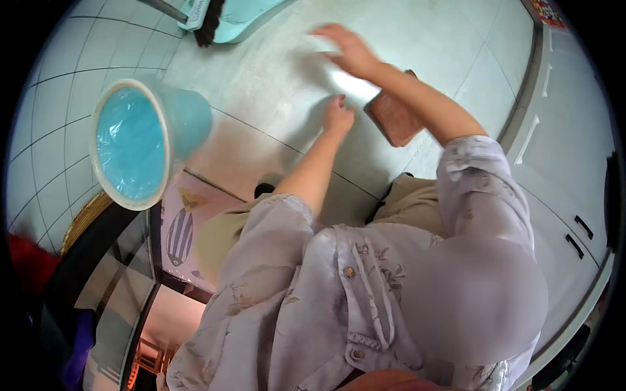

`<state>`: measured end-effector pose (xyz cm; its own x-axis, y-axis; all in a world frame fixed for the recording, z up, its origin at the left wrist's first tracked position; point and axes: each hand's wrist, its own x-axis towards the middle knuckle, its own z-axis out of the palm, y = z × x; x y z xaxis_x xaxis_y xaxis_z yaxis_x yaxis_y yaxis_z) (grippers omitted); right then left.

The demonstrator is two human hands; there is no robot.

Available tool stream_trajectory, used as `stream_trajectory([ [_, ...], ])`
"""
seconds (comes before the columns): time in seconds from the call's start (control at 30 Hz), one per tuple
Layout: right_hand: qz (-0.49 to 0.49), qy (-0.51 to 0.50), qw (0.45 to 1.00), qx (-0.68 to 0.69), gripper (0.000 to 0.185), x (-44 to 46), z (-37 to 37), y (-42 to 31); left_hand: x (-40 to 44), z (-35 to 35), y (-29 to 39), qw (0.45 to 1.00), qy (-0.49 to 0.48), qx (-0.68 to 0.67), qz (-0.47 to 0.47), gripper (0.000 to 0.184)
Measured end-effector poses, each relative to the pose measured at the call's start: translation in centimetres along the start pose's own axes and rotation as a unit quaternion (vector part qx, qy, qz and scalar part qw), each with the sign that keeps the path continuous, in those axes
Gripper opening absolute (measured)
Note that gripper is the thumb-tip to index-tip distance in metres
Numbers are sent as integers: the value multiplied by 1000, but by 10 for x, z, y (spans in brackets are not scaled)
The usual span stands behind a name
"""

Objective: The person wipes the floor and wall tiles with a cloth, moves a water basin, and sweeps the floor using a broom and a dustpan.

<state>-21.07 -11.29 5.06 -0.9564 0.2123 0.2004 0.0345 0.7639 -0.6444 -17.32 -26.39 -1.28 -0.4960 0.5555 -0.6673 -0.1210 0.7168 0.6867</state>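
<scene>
My right hand (352, 53) is stretched out over the pale tiled floor, its fingers apart and blurred, with nothing visible in them. Lower down is my left hand (338, 118), compact, with the fingers curled in. Whatever it may hold is too blurred to make out. A reddish-brown flat piece, perhaps a folded cloth (396, 120), lies on the floor to the right of my left hand. My right forearm passes over it and hides part of it.
A bin (189, 117) with a blue plastic liner stands at the left by the tiled wall. A light-blue dustpan (251, 19) and a dark-bristled brush (208, 25) are at the top. White cabinets (557, 176) line the right. A fish-patterned mat (195, 225) lies at lower left.
</scene>
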Motion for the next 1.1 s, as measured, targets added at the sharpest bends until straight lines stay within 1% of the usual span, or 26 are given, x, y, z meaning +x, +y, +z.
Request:
stream_trajectory([
  [0.03,125,-8,991,-46,40,-49,-27,35,13,11,-17,1000,-2,-15,27,51],
  [0.07,380,-52,924,-4,39,-85,-57,50,9,11,-15,1000,-14,-12,21,52],
  [0.1,352,-18,919,-176,40,-142,-69,89,7,9,-7,1000,-25,-8,17,53],
  [0.13,482,-1,856,-188,44,-187,-77,111,4,11,-4,999,-40,-1,11,53],
  [0.2,645,-85,759,11,41,-240,-94,100,4,24,-5,998,-64,19,20,53],
  [0.23,654,-10,756,25,38,-264,-83,84,3,30,-5,995,-83,35,31,53],
  [0.27,638,-27,769,19,35,-278,-72,75,3,36,-4,995,-86,42,30,53],
  [0.3,493,27,867,-72,37,-300,-50,71,1,41,-1,993,-80,60,55,54],
  [0.33,494,33,868,-42,44,-287,-45,42,1,48,1,991,-74,78,79,55],
  [0.37,456,29,887,-64,50,-279,-35,21,4,54,-1,991,-77,83,77,55],
  [0.43,332,-30,930,-152,59,-275,-20,3,12,67,-6,985,-40,106,131,56],
  [0.47,300,-46,932,-199,55,-275,-15,-2,11,69,-4,984,-43,111,131,56],
  [0.5,267,-61,930,-246,51,-277,-14,-4,10,72,0,980,-15,138,143,56],
  [0.53,272,-59,929,-246,51,-285,-14,3,9,75,4,974,14,164,157,56],
  [0.6,218,-80,943,-238,40,-294,-15,19,11,79,5,971,18,174,164,57],
  [0.63,222,-77,943,-236,40,-299,-14,23,11,79,4,969,23,181,168,57],
  [0.67,211,-38,953,-214,36,-298,-21,23,12,81,1,966,37,191,169,51],
  [0.7,199,1,961,-192,33,-296,-28,24,15,82,1,966,35,193,171,51],
  [0.77,184,11,960,-211,32,-294,-45,22,17,87,-1,964,55,211,156,39],
  [0.83,146,26,957,-247,30,-299,-57,19,13,91,-6,962,65,211,162,34],
  [0.87,152,27,956,-250,30,-312,-50,21,12,93,-6,960,79,208,171,29],
  [0.93,206,-37,966,-151,29,-338,-25,34,15,96,-7,960,70,208,172,28],
  [0.97,207,-33,966,-154,29,-336,-28,33,16,95,-10,962,67,209,165,28],
  [1.03,281,25,959,-26,33,-331,-31,25,19,91,-15,960,55,208,180,27],
  [1.07,341,131,931,17,44,-329,-26,23,22,93,-12,958,43,204,194,27],
  [1.1,410,203,889,16,61,-322,-25,25,25,95,-8,957,33,200,209,27],
])
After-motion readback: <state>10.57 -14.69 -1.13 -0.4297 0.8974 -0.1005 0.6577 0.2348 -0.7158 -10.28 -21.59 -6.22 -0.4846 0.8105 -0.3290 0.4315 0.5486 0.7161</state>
